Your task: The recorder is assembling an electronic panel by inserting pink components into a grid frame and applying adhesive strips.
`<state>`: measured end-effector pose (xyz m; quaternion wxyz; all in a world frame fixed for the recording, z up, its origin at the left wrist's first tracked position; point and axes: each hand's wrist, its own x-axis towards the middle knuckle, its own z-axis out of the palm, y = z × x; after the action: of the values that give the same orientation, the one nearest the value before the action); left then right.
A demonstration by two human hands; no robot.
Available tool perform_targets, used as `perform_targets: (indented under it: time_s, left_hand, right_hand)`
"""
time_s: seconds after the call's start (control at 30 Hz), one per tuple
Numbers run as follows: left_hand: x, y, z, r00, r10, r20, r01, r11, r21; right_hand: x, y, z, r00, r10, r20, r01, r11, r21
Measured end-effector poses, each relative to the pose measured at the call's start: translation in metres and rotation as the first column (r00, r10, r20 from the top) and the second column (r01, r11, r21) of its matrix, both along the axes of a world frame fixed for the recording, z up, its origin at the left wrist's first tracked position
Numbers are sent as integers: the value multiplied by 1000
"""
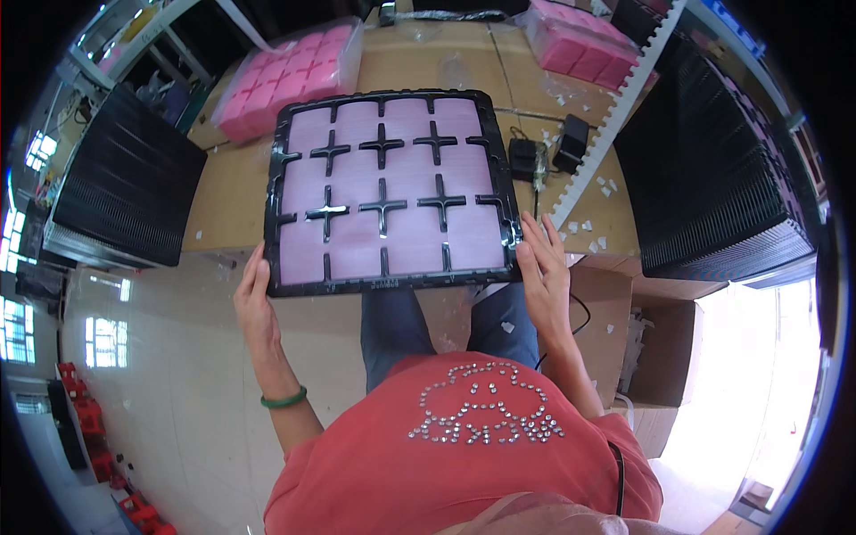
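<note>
A black plastic tray (383, 287) is in front of me, its compartments filled with pale pink, flat-topped pieces that look like foam sheets (349, 175). Raised black crosses stand between the pieces. My left hand (256, 303) is closed on the tray's near left corner, fingers along the outer side. At the near right corner, my right hand (547, 276) grips the edge, with the thumb on the near side and the fingers stretched along the right side. Both undersides of the grip are hidden.
Stacks of black trays rise at the left (125, 178) and right (713, 169). Bagged pink blocks (290, 80) and more pink blocks (580, 45) lie on the brown table (223, 209). Black adapters (571, 143), a white toothed strip (615, 116) and scraps are at the right. An open cardboard box (660, 357) stands below.
</note>
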<state>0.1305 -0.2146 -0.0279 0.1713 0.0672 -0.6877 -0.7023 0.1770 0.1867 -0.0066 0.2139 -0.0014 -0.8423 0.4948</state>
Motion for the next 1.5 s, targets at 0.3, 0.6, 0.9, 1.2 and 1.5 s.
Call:
perform_targets:
  time_s: [0.3, 0.6, 0.9, 1.2, 1.5]
  left_hand:
    - [37, 66, 75, 914, -309, -263, 398, 810, 431]
    - [-32, 337, 203, 264, -909, -321, 962, 222, 161]
    - [-104, 496, 223, 263, -930, -256, 918, 160, 362]
    - [-74, 527, 240, 202, -968, -150, 925, 138, 354]
    - [-39, 544, 253, 410, -910, -61, 910, 412, -37]
  right_hand:
    - [102, 42, 81, 735, -337, -589, 390, 920, -40]
    - [164, 227, 187, -95, -778, -621, 720, 377, -583]
    - [115, 468, 229, 155, -896, -416, 937, 266, -225]
    - [86, 426, 233, 248, -751, -613, 966, 237, 101]
    - [83, 280, 226, 543, -318, -777, 829, 353, 434]
